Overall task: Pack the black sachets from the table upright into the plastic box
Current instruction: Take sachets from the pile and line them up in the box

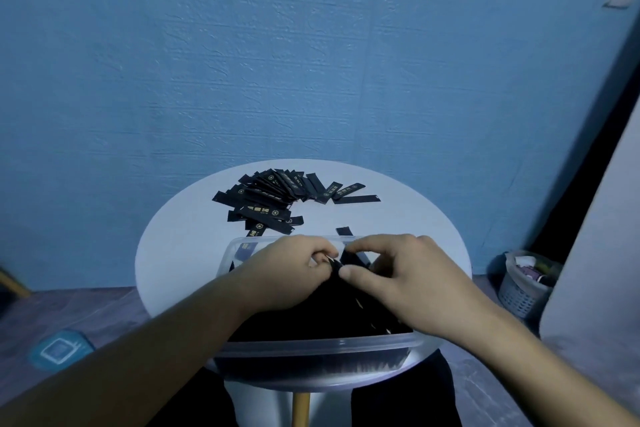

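A clear plastic box (322, 345) sits at the near edge of the round white table (173, 246), packed with black sachets standing upright (332, 312). Both hands are over the box. My left hand (287, 274) and my right hand (398, 274) meet at the far end of the packed row, fingertips pinching black sachets (341, 262) there. A loose pile of black sachets with gold print (277, 198) lies on the far half of the table. One single sachet (344, 231) lies just behind the box.
A blue textured wall stands right behind the table. On the floor at the right is a white mesh bin (523, 284) beside a pale upright panel. A blue flat object (60, 350) lies on the floor at the left.
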The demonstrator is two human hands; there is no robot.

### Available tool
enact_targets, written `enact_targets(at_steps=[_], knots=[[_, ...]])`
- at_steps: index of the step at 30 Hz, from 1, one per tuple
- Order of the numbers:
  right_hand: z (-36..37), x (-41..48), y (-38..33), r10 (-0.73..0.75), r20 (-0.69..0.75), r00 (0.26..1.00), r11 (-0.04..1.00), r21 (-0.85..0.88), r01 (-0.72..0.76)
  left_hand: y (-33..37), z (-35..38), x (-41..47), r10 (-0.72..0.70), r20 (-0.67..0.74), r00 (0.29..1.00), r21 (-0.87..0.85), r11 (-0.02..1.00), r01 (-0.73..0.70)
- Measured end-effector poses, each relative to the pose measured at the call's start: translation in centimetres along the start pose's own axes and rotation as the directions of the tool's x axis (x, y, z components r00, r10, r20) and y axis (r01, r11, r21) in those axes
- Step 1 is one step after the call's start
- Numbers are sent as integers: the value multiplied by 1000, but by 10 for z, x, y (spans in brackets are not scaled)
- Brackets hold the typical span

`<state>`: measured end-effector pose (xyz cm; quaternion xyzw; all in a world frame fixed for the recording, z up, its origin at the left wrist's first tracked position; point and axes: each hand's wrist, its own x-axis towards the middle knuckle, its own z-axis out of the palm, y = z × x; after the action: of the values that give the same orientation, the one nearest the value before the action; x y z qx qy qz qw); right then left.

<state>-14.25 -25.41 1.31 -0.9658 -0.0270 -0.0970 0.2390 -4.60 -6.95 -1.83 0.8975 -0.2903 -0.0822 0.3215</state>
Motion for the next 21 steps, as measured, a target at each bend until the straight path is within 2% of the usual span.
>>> enact_targets(at_steps=[5,8,11,14,21], knots=[[-8,-3,9,10,-71,997,996,86,-4,5,-3,-4,39,-98,994,-59,997,-45],[-11,-4,9,28,-19,999,995,92,-26,10,-2,-6,110,-132,985,-76,990,-120],[-9,-6,5,33,38,999,998,55,-35,12,2,-7,204,-100,974,-58,976,-210],[-8,-5,2,57,64,996,997,-55,-53,10,3,-7,267,-12,964,4,964,-267],[-11,-9,2,118,-38,992,984,-132,-122,10,3,-8,354,30,935,18,935,-355]])
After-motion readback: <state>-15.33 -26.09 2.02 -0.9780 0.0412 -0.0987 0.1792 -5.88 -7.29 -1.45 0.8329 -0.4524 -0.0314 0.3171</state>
